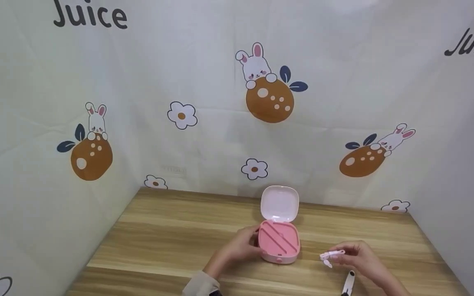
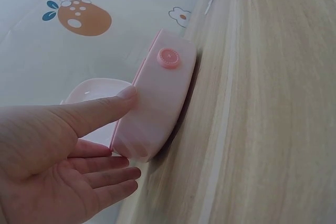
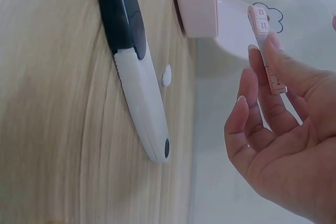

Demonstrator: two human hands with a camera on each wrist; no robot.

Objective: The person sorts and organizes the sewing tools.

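A pale pink box (image 1: 279, 259) stands on the table with its lid (image 1: 279, 203) raised at the back. Diagonal ridges cross the pink tray (image 1: 274, 238) inside it. My left hand (image 1: 239, 246) touches the box's left side. In the left wrist view, its thumb lies straight against the front, beside the round pink button (image 2: 169, 57), and the other fingers are extended. To the right of the box, my right hand (image 1: 358, 259) pinches a folded soft measuring tape (image 3: 265, 51) between thumb and fingers, above the table. Below it shows a small white oval piece (image 3: 166, 76).
A slim tool with a white and black body (image 1: 348, 283) lies on the wooden table (image 1: 171, 230) near my right hand; its far end is cut off. Printed cloth walls (image 1: 204, 148) rise behind the table and at both sides.
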